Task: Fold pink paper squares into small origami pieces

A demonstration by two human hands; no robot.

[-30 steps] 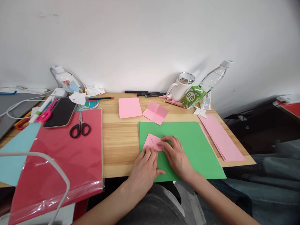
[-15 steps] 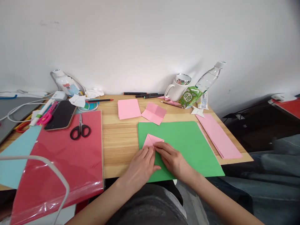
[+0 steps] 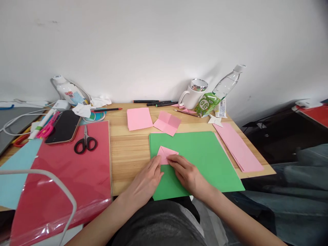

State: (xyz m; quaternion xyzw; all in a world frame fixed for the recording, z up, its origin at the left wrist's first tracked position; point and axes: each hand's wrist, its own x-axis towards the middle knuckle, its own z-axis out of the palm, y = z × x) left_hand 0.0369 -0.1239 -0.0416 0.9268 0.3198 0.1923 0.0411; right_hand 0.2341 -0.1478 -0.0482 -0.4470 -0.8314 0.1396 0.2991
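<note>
Near the left edge of the green sheets, a small folded pink paper lies with its point turned away from the person, slanting fold lines showing on its face. The left hand rests its fingers along the paper's left side, fingers together and thumb held apart on the green — a loose, steadying shape rather than a grip. The right hand is drawn narrow, fingertips bunched on the paper's right part; its thumb is hidden, so whether it pinches or only presses, I cannot tell.

The step in hand looks like folding and creasing. The next move seems to call for the left hand to pin the paper flat while the right lines up the edge and presses firmly along the fold — a slip there would leave the crease crooked. Beyond the green sheets on the table lie a pink square pile and a creased pink square.
</note>
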